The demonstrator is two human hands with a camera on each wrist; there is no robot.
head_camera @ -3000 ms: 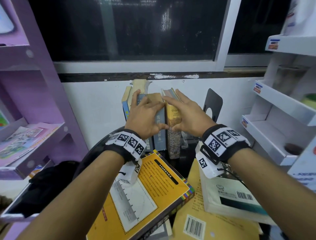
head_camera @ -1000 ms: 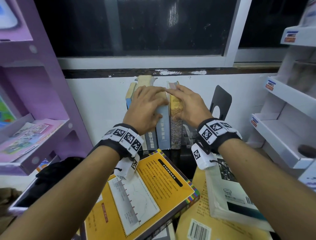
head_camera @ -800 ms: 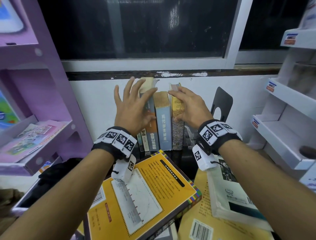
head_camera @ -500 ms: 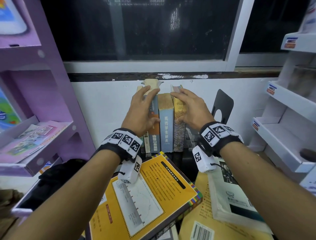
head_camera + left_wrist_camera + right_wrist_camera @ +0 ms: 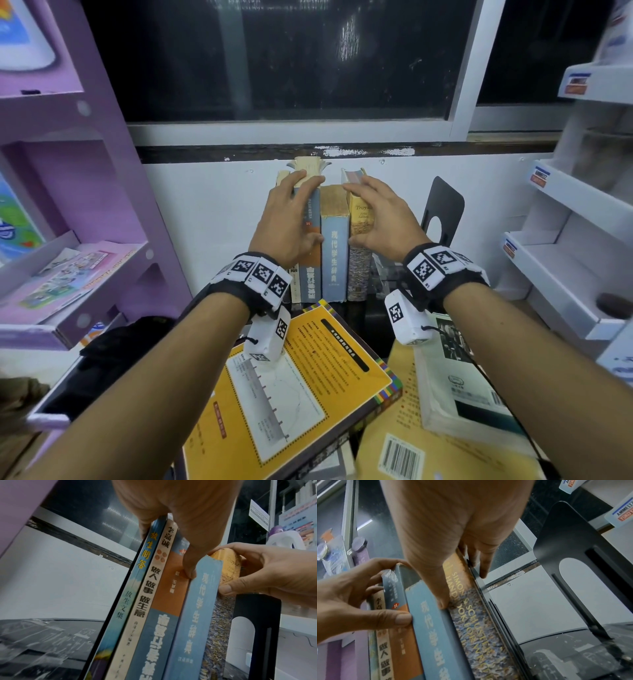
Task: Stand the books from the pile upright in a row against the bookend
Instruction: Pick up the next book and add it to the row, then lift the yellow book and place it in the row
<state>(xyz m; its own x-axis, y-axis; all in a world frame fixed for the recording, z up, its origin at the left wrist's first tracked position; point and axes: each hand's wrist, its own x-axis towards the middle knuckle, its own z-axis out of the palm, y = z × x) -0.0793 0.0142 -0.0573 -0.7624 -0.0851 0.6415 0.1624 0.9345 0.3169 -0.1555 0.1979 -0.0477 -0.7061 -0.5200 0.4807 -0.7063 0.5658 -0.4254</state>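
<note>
While the left hand (image 5: 287, 224) clasps the left books and the right hand (image 5: 381, 219) pinches the yellow-spined book (image 5: 465, 601), the row of books (image 5: 334, 246) stands upright between them. To their right the black bookend (image 5: 442, 212) stands apart from the row, nearer the right hand, so I judge the row must slide rightward.

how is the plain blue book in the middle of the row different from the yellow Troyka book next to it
The blue book has a solid blue spine with pale characters; the Troyka book is yellow at the top and speckled grey lower down. The blue book stands shorter, and the Troyka book's top edge rises above it. The right hand grips the Troyka book, while the blue book sits between the two hands, touched only by thumbs. Both stand upright, spines out, side by side.
</note>
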